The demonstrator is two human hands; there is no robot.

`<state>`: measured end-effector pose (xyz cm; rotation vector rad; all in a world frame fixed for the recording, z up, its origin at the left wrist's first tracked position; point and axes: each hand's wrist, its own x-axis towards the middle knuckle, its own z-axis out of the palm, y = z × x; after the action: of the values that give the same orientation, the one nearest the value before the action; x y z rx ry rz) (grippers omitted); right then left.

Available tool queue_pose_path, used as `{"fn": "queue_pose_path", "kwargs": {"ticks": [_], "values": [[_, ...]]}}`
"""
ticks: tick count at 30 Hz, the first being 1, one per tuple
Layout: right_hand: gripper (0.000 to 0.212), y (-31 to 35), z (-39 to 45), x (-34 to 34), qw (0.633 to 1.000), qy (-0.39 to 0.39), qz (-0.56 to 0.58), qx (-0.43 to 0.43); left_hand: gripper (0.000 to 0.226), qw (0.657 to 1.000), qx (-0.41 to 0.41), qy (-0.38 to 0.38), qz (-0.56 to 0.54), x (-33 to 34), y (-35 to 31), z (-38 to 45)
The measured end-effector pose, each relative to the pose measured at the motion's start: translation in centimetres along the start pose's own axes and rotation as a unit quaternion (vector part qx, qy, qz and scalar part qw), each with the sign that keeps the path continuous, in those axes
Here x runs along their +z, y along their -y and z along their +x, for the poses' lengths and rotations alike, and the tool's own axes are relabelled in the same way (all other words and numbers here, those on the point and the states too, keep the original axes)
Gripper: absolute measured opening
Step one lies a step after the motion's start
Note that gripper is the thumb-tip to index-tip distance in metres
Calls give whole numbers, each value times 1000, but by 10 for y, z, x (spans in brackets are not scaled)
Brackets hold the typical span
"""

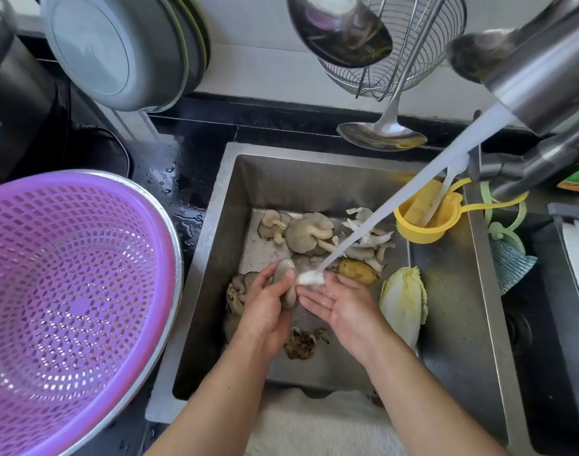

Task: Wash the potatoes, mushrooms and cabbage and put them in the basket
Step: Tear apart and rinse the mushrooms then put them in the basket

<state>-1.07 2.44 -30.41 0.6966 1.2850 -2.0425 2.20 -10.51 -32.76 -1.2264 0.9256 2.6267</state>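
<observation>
Grey mushroom (284, 284) gripped in left hand (265, 307) under tap stream (396, 205) for rinsing, right hand (340, 304) open, cupped beneath; potato (357, 273), cabbage (403, 301) wait in sink (452, 324); basket (74, 301) left, holding nothing.

Two bare forearms in view. No sleeves visible. Left hand (265, 307) and right hand (342, 306) ungloved, wet.

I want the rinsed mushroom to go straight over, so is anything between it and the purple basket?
Nothing visible blocks it. The left hand holds the mushroom over the sink; only the sink's left rim and wet counter lie before the empty purple basket.
</observation>
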Motion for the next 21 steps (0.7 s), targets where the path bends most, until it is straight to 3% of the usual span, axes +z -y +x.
{"fn": "queue_pose_path", "kwargs": {"ticks": [2,8,16,21], "values": [[21,1,-2,-3,1000,1,15,-4,41,1000,-3,-17,-15,-2,0,3],[14,-2,6,-3,990,-44,-126,-47,37,1000,-2,-12,-15,-3,0,4],[12,2,7,-3,993,-13,-115,-9,52,996,-24,-46,-77,-7,-1,10],[7,-8,7,0,991,-56,-118,-14,58,992,-27,-32,-122,0,-2,2]]}}
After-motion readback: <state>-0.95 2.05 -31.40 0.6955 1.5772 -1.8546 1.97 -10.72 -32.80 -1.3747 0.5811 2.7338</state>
